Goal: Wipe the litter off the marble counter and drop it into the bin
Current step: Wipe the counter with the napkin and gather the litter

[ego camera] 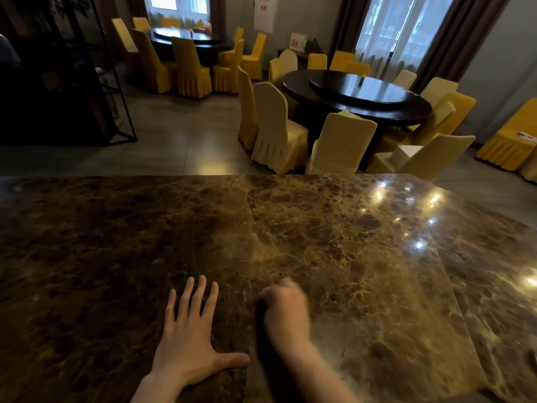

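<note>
My left hand (189, 335) lies flat on the marble counter (363, 257), palm down, fingers spread, thumb splayed out toward the right. It holds nothing.

My right hand (286, 308) sits just beside it on the near part of the counter, blurred. It looks curled into a loose fist, knuckles up, with a dark shadow along its left edge. Cannot tell whether anything is held inside it; the blur hides the fingers.

No litter that I can pick out on the brown veined stone; the surface is glossy, with ceiling lights reflected at the right. A seam runs through the slab toward the far edge.

Bin: not in view.

Beyond the counter: grey tiled floor, a round dark dining table (357, 96) ringed by yellow and cream covered chairs (276, 126), a second such table (189, 39) farther back by curtained windows (404, 30).
</note>
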{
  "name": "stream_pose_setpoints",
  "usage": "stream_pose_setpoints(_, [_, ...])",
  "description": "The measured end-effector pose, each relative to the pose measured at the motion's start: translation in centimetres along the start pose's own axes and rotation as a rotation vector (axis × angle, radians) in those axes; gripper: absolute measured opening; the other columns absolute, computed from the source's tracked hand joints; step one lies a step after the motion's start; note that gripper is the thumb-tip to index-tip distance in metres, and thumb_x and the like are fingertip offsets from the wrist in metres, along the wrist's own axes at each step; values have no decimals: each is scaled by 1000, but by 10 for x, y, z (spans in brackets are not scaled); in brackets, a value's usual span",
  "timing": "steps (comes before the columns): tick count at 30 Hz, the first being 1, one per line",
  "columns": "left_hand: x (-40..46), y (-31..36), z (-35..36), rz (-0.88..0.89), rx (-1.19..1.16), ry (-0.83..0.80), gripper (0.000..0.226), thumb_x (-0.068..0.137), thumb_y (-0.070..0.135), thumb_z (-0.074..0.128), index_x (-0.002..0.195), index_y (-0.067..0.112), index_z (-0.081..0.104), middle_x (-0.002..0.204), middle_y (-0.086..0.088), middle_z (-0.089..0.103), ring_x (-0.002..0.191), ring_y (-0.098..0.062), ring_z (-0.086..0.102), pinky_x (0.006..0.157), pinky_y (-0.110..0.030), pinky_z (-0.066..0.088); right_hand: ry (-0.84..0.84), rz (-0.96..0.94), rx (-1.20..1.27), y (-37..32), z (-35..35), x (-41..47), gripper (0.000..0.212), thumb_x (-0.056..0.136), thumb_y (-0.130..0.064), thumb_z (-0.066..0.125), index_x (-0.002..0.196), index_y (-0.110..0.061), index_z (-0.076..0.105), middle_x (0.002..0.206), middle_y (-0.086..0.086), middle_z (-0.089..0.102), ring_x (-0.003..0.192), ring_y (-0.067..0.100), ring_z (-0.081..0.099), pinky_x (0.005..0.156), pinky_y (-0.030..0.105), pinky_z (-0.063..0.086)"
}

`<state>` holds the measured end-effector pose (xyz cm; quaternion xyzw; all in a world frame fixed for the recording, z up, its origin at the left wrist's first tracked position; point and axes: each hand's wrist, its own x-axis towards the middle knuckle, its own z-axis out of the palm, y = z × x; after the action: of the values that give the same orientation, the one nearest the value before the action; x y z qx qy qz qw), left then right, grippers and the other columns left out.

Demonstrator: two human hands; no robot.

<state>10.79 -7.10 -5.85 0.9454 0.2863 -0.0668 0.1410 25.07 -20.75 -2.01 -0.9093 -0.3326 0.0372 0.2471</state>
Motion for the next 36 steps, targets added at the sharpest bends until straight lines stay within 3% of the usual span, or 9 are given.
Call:
stream_pose_setpoints(3, [0, -1, 1, 6, 11, -11, 155, 39, 119, 18, 153, 29, -34, 164, 1, -41, 145, -18, -48, 126, -57, -21, -191, -298, 22, -10, 11, -18, 14, 92, -16, 69, 99, -25, 76, 94, -7, 58, 87, 11, 55, 72, 24, 47])
stream_pose_setpoints(5, [-1, 0, 0, 3, -26, 9, 155, 40, 120, 23, 155, 31, -31, 164, 4, -41, 145, -17, -47, 125, -55, -24, -101, -170, -6, 20, -10, 2, 11, 96, -26, 65, 95, -24, 76, 95, -6, 62, 89, 11, 58, 74, 23, 44])
stream_pose_setpoints(9, [-3, 2, -1, 4, -14, 11, 155, 41, 120, 24, 155, 31, -31, 164, 4, -41, 145, -17, -47, 124, -54, -25, 125, 240, -75, 60, -36, 44, 15, 95, -15, 65, 88, -8, 76, 96, 9, 67, 92, 30, 65, 75, 36, 51])
stream_pose_setpoints(17, [0, 0, 2, 3, -25, 20, 155, 41, 120, 26, 157, 31, -28, 165, 3, -40, 146, -17, -46, 126, -56, -21, -95, -355, -27, -3, 11, 8, 9, 95, -19, 67, 93, -25, 74, 90, -8, 56, 83, 10, 51, 67, 23, 47])
stream_pose_setpoints(24, [-1, 0, 3, -1, -19, 17, 154, 42, 120, 25, 155, 32, -30, 165, 5, -40, 145, -16, -48, 125, -55, -23, 145, 154, -100, 49, -21, 40, 15, 96, -7, 61, 101, -9, 75, 104, 7, 62, 101, 25, 56, 82, 35, 51])
stream_pose_setpoints(27, [1, 0, 2, -9, -9, 15, 154, 40, 120, 23, 154, 32, -32, 165, 4, -40, 144, -16, -48, 125, -55, -23, 57, -90, -72, 7, 6, 13, 15, 92, -5, 64, 102, -14, 72, 110, 3, 58, 104, 19, 52, 83, 28, 52])
stream_pose_setpoints(31, [0, 1, 2, -11, -5, 24, 156, 40, 120, 23, 157, 31, -28, 167, 3, -37, 147, -17, -44, 127, -55, -20, -110, -459, -101, 18, 3, -14, 14, 96, -25, 65, 108, -28, 70, 94, -8, 52, 88, 11, 45, 66, 21, 43])
stream_pose_setpoints(33, [-2, 2, 1, -8, -7, 34, 155, 41, 120, 24, 158, 31, -27, 167, 3, -35, 148, -17, -43, 128, -55, -19, -34, -389, -125, 50, -16, -9, 11, 95, -26, 65, 102, -31, 72, 91, -9, 52, 87, 11, 47, 68, 22, 35])
stream_pose_setpoints(36, [-3, 3, 0, -9, 2, 51, 155, 41, 120, 23, 158, 30, -26, 168, 2, -33, 150, -18, -41, 128, -55, -18, 150, 35, -128, 99, -48, 4, 15, 94, -14, 66, 101, -21, 78, 92, 0, 59, 94, 22, 54, 72, 30, 44])
